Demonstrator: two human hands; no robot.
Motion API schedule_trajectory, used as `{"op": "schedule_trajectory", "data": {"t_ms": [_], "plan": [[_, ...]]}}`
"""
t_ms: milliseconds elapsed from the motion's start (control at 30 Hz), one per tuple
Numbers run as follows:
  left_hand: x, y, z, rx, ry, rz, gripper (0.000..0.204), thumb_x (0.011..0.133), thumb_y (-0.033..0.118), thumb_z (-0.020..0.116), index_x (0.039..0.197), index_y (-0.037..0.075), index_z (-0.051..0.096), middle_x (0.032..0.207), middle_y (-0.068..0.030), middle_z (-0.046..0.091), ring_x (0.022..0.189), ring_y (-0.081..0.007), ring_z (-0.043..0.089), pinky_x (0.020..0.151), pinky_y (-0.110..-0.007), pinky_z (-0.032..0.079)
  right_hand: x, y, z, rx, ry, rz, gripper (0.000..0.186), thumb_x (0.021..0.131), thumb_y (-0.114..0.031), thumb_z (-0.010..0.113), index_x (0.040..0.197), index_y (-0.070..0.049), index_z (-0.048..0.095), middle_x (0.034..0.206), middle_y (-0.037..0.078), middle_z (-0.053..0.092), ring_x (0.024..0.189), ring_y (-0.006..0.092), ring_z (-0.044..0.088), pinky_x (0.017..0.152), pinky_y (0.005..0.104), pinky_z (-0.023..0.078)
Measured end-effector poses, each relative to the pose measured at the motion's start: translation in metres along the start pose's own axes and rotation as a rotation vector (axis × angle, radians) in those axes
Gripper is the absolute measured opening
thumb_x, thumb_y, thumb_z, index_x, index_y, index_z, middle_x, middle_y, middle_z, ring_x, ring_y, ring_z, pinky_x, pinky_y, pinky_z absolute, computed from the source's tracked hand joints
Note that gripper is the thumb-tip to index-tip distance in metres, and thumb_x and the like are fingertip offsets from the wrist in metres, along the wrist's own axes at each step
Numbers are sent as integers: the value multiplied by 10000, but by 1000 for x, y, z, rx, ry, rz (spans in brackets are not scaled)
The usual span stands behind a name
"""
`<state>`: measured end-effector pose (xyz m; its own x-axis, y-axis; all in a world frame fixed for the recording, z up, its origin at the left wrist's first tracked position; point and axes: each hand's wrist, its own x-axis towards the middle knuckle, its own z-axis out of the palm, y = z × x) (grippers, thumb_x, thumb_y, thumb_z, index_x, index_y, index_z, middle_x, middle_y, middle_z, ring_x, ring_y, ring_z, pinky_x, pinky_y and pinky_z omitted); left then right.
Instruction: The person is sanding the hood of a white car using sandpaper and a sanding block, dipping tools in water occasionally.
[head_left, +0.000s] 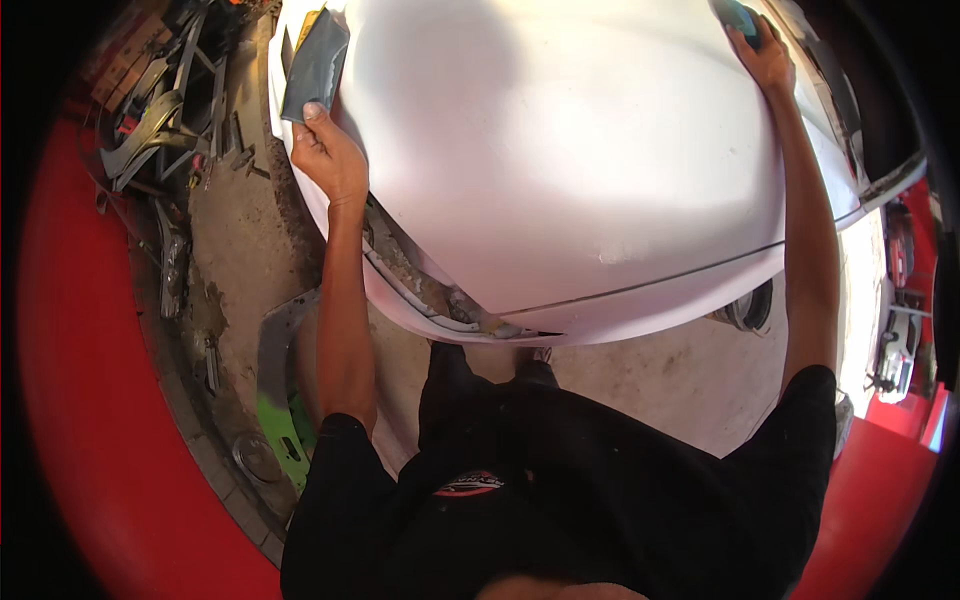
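A white car hood (pixel 600 170) spreads in front of me, with a dull, powdery look in places. My left hand (pixel 330 160) is closed on a dark grey sheet (pixel 318 70) that looks like sandpaper, thumb on its near end. The sheet is over the hood's left edge, and a yellow piece (pixel 306 28) shows behind it. Far to the right, my right hand (pixel 768 58) grips a dark block with a teal face (pixel 738 20) near the hood's edge by the windshield. The picture's rim partly cuts off that block.
An open headlight cavity (pixel 425 275) lies at the car's front corner. Metal stands and loose parts (pixel 165 130) crowd the concrete floor (pixel 240 220) at left. Nearer is a green and grey panel (pixel 285 420). A wheel (pixel 750 305) shows below the fender, and red surfaces (pixel 90 400) edge the view.
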<state>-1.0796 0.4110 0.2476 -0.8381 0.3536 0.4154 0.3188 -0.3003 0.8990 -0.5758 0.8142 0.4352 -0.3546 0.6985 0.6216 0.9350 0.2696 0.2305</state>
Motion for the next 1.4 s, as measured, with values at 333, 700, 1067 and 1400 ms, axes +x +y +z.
{"op": "schedule_trajectory", "data": {"t_ms": [333, 700, 1067, 1400], "plan": [[-41, 90, -40, -501, -160, -333, 408, 1053, 399, 631, 956, 6, 579, 954, -40, 645, 896, -115, 612, 835, -294, 531, -133, -225, -113, 236, 149, 16, 1009, 851, -858, 497, 1583, -168, 423, 1637, 224, 332, 1535, 444, 258, 1213, 639, 271], [-120, 103, -35, -515, -512, -643, 571, 1030, 473, 623, 1371, 22, 540, 1173, -117, 672, 982, -217, 693, 757, -320, 582, -314, -309, -260, 1902, -629, 466, 1071, 922, -882, 310, 1440, 20, 566, 1320, 218, 645, 1162, 322, 631, 1058, 429, 476], [-215, 157, -34, -159, -1206, -217, 582, 971, 374, 747, 1347, -35, 575, 1116, -111, 673, 948, -193, 656, 828, -359, 552, -468, -251, -280, 1862, -341, 705, 321, 892, -114, 779, 1160, 47, 707, 960, 21, 738, 876, 102, 638, 806, 285, 524], [-235, 207, -10, -493, -1242, -746, 360, 974, 196, 730, 1243, 38, 552, 977, -63, 708, 784, -119, 708, 644, -287, 638, -477, -254, -291, 1854, 61, 949, 378, 955, -265, 762, 1174, 37, 700, 978, 39, 735, 873, 100, 652, 775, 274, 527]]}}
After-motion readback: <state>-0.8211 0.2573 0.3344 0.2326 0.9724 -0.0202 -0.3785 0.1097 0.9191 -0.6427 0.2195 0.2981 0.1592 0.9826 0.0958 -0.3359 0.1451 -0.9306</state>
